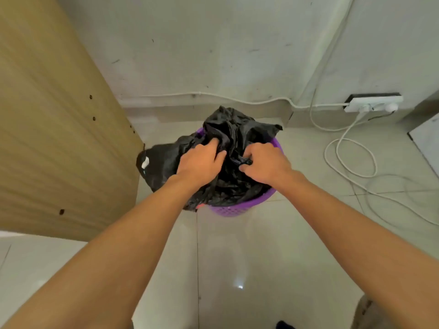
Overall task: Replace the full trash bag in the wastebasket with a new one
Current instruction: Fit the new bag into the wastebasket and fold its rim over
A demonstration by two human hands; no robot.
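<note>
A purple mesh wastebasket (240, 208) stands on the pale tiled floor near the wall corner. A black trash bag (234, 129) fills it, its crumpled top rising above the rim and one side spilling over the left edge. My left hand (199, 162) grips a fold of the bag's plastic on the left. My right hand (266, 163) pinches a gathered, twisted piece of the bag at the centre. No other bag is in view.
A tall wooden panel (54, 129) stands close on the left. A white power strip (373, 103) lies by the right wall, with white cables (351, 160) looping over the floor to the right of the basket. A white object edge (427, 141) shows at far right.
</note>
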